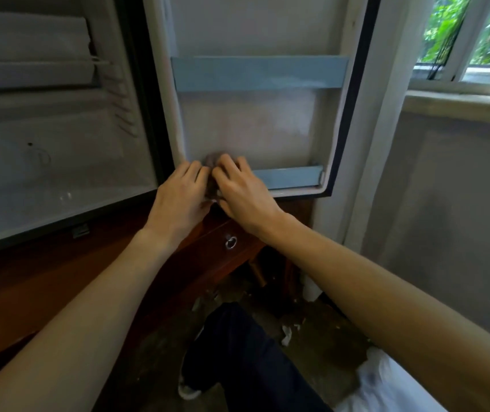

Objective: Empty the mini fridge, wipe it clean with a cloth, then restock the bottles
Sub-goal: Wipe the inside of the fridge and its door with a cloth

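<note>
The mini fridge [59, 162] stands open on a dark wooden cabinet [44, 286], and its inside shows no bottles. Its door [252, 129] is swung wide to the right, with the inner side facing the person. This inner side carries two pale blue rails: an upper rail [260, 73] across the whole width, and a lower rail [290, 177] near the bottom edge of the door.

Both hands meet at the bottom left corner of the door, at the left end of the lower rail. Between them is a small greyish-brown cloth [212, 160], bunched together and partly hidden by the fingers. The left hand [180, 197] has its fingers curled at the left side of the cloth and touches it; if it really grips the cloth cannot be told. The right hand [243, 193] lies over the cloth with bent fingers and seems to hold it against the door.

Below the hands, a drawer of the cabinet has a metal ring pull [230, 242]. At the right edge of the view is a window [469, 40] with green leaves behind it. Lower down, a leg in dark trousers [238, 352] is seen above a dirty floor [321, 331].
</note>
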A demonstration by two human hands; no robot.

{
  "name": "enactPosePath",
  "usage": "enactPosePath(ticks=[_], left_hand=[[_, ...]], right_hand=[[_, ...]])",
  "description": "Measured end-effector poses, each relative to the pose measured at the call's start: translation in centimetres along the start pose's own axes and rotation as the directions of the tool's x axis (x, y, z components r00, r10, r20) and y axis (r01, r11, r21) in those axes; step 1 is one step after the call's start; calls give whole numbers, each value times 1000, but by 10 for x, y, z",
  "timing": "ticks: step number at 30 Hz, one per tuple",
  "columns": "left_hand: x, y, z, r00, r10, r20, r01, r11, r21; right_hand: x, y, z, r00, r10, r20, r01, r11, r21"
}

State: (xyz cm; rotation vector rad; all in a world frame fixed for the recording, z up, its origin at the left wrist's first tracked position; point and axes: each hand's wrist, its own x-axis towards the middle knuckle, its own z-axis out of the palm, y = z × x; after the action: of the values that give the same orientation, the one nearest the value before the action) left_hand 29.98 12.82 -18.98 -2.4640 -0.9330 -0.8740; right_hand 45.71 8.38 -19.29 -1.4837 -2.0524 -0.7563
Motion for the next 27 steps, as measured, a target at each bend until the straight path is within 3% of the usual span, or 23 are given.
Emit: enactPosePath(ticks=[5,14,18,24,27], left_hand=[[1,0,-3,998,-26,52,25,999,33],[-2,2,-5,999,-26,43,25,999,29],[-4,2,-4,999,-20,32,19,1000,23],[-5,0,-3,999,-18,27,17,999,27],[-6,-2,-4,1000,-9,5,9,1000,21]], right_hand=[[-16,30,-16,999,-25,32,27,998,-59],[-76,113,-59,989,145,25,-140,980,-138],[-66,92,-49,990,141,-24,-143,985,-97],[-14,14,-8,1000,-20,-7,20,1000,15],[2,-13,-2,1000,16,-22,-14,997,77]])
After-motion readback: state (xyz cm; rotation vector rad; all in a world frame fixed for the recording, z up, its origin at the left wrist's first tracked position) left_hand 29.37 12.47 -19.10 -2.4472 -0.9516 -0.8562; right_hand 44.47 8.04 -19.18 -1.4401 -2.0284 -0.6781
